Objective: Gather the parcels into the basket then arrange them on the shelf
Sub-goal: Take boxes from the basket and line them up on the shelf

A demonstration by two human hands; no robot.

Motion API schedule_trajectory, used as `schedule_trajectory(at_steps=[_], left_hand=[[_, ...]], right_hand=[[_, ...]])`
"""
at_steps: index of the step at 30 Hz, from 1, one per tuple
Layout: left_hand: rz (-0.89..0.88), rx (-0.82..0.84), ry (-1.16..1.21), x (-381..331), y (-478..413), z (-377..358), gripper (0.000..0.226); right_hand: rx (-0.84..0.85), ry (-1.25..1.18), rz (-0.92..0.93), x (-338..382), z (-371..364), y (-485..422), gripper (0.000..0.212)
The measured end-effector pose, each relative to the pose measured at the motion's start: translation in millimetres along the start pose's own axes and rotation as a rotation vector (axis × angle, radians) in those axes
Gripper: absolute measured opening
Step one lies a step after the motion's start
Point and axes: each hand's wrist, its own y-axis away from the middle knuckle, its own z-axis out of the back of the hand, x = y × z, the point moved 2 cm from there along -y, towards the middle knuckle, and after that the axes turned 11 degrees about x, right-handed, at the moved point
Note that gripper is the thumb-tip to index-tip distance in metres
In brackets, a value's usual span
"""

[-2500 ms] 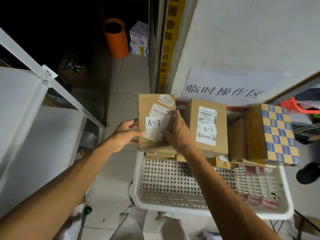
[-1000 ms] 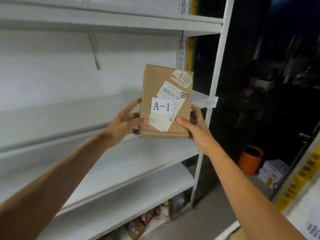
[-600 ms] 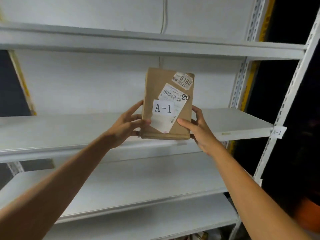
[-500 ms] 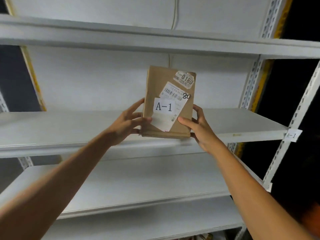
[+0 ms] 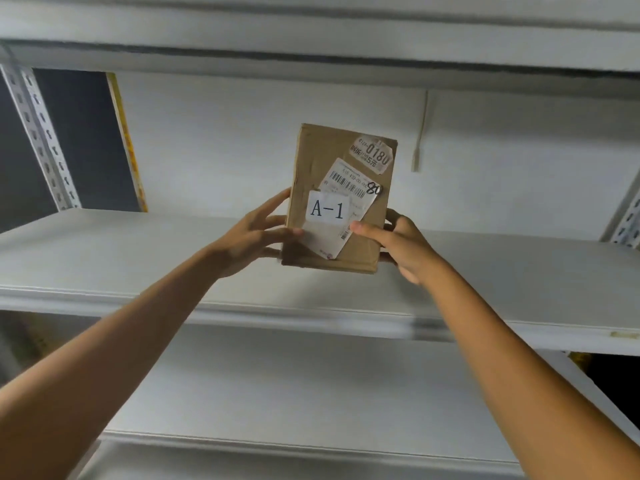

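While both arms reach forward from the near edge of the scene, one brown cardboard parcel (image 5: 337, 199) stands upright between the two hands, held over the middle board of a white metal shelf (image 5: 138, 258); whether its lower edge touches the board cannot be told. Left hand (image 5: 252, 240): fingers spread along the parcel's left side, thumb on the front face, grasping it. Right hand (image 5: 403, 245): thumb pressed on the lower right of the front face, remaining fingers wrapped behind the right edge, grasping it. Parcel front, facing the camera: white tag (image 5: 327, 209) printed "A-1", a barcode label (image 5: 346, 187) partly under it, a handwritten "80", and a sticker (image 5: 374, 155) numbered "0180" at the upper right. A perforated upright (image 5: 41, 140) stands at far left. A second board lies below, nearer the camera.
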Motion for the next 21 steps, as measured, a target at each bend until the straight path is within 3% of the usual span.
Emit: schedule_trajectory(at_steps=[5,11,14,21], left_hand=[[0.011,-0.076,-0.017,15.9,-11.9,33.7,0.095],[-0.052,-0.173,-0.077,36.2,-27.4,75.8,0.073],[-0.079,-0.182,-0.093,41.3,-30.2,92.6,0.072],[-0.119,-0.209,-0.129,60.8,-52.1,133.7,0.068]], right_hand=[[0.032,-0.003,0.009,-3.4,-7.7,-54.2,0.035],[-0.025,0.013,0.079,-15.0,-18.4,-106.9,0.060],[-0.029,0.019,0.101,-21.9,-22.3,-125.7,0.067],[0.042,0.049,0.062,-25.4,-30.1,-171.7,0.050]])
